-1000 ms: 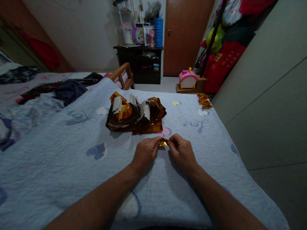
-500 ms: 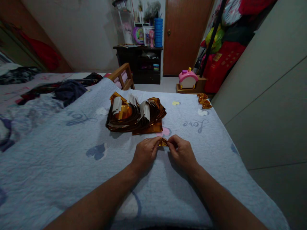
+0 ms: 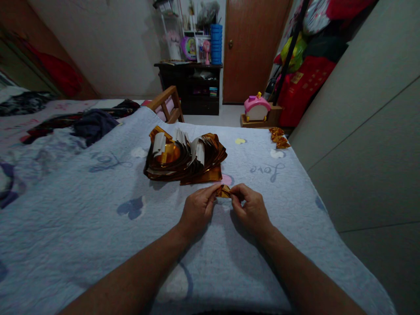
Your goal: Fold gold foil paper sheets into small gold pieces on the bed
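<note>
A small piece of shiny gold foil wrapper (image 3: pixel 224 191), creased and gathered, is stretched between my two hands above the bed. My left hand (image 3: pixel 199 205) pinches its left end between thumb and fingers. At its right end, my right hand (image 3: pixel 249 204) grips with thumb and forefinger. Just beyond my hands lies a thick, curled stack of gold foil sheets (image 3: pixel 185 159) with pale undersides. Several twisted gold foil pieces (image 3: pixel 278 138) sit together at the far right corner of the bed.
A light blue quilt (image 3: pixel 138 245) with hearts and lettering covers the bed. Crumpled clothes (image 3: pixel 95 124) lie at the left. Beyond the far edge are a wooden chair (image 3: pixel 169 105), a dark cabinet (image 3: pixel 193 92) and a pink toy case (image 3: pixel 257 108). A pale wardrobe (image 3: pixel 370 131) borders the right side.
The foil piece between my fingers has been raised slightly and shows more of its surface. Both hands keep their pinch and have barely moved.
</note>
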The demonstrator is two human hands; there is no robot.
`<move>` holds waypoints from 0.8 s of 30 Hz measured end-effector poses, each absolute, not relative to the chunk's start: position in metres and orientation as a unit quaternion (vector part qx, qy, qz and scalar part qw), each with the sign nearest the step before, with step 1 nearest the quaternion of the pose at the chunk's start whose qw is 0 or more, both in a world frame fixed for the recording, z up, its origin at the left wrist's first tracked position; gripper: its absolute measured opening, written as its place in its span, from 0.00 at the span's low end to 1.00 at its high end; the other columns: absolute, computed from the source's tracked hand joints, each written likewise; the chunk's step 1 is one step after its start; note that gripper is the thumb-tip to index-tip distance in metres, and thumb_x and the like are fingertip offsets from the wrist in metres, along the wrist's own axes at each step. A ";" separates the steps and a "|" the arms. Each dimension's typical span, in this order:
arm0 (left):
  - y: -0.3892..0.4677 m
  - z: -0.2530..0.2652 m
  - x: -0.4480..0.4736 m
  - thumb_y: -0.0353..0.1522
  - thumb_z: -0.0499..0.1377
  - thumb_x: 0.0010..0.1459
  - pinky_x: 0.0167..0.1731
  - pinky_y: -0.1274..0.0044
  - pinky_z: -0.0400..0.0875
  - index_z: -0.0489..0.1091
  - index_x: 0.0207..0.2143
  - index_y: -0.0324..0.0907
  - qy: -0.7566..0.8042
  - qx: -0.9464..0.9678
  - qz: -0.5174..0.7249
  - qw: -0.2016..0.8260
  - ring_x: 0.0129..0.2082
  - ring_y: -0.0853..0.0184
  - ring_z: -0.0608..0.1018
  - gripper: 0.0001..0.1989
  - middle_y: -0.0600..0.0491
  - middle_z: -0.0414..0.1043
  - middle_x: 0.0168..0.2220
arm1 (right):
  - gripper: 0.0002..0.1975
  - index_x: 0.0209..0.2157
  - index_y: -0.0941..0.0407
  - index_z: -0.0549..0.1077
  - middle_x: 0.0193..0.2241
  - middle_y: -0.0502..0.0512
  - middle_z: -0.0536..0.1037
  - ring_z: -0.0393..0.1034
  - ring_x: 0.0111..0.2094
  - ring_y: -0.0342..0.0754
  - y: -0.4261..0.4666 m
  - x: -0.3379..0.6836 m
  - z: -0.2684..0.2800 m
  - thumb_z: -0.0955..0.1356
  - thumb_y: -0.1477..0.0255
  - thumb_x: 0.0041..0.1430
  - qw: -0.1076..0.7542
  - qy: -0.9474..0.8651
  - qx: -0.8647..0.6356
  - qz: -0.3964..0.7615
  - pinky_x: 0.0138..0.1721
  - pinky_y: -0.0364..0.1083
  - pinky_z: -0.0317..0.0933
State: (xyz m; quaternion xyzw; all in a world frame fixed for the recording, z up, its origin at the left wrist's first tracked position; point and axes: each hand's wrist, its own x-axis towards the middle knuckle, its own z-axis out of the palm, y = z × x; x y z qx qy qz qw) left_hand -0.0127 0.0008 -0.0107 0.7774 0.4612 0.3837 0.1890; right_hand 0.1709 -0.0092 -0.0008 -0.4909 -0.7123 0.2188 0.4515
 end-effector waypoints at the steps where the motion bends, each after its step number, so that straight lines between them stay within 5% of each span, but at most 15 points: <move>1: 0.001 -0.011 -0.013 0.26 0.53 0.67 0.52 0.68 0.77 0.73 0.55 0.42 0.462 0.776 0.384 0.191 0.49 0.62 0.82 0.17 0.47 0.79 0.52 | 0.07 0.32 0.55 0.72 0.27 0.52 0.76 0.70 0.28 0.45 -0.009 0.170 0.000 0.63 0.78 0.57 0.450 -0.714 -0.490 0.219 0.33 0.43 0.62; 16: 0.002 -0.008 -0.011 0.31 0.51 0.69 0.58 0.66 0.73 0.74 0.54 0.41 0.444 0.743 0.395 0.308 0.54 0.61 0.79 0.17 0.46 0.77 0.55 | 0.10 0.38 0.56 0.77 0.32 0.53 0.82 0.76 0.32 0.47 -0.008 0.170 -0.001 0.64 0.77 0.58 0.459 -0.692 -0.484 0.275 0.37 0.44 0.67; 24: 0.004 -0.009 -0.010 0.32 0.52 0.69 0.51 0.68 0.77 0.76 0.50 0.42 0.447 0.737 0.394 0.320 0.47 0.61 0.82 0.15 0.48 0.81 0.48 | 0.09 0.37 0.56 0.78 0.32 0.53 0.82 0.76 0.31 0.46 -0.008 0.170 0.001 0.64 0.74 0.63 0.439 -0.678 -0.489 0.329 0.37 0.44 0.67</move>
